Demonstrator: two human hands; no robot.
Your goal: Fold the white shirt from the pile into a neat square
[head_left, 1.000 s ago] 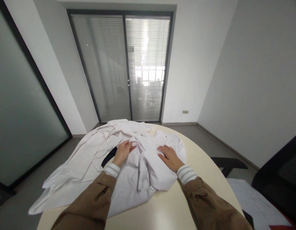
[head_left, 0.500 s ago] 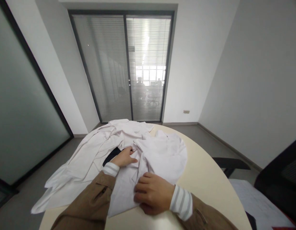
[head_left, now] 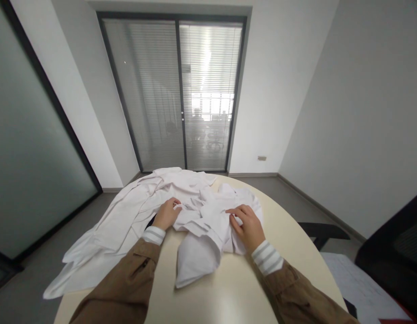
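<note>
White garment (head_left: 198, 260) lies bunched on the table (head_left: 225, 306), right of more white clothing (head_left: 124, 225). The left hand (head_left: 167, 213) pinches its left side between thumb and curled fingers; the right hand (head_left: 249, 228) rests half-curled on it, grip unclear. Rearranging it seems in hand; the next move likely calls for a sure two-sided hold.

At lower centre, the left hand (head_left: 166, 214) pinches a crumpled white cloth (head_left: 199, 257) and the right hand (head_left: 248, 228) touches it. A black chair (head_left: 397, 252) stands at lower right.
</note>
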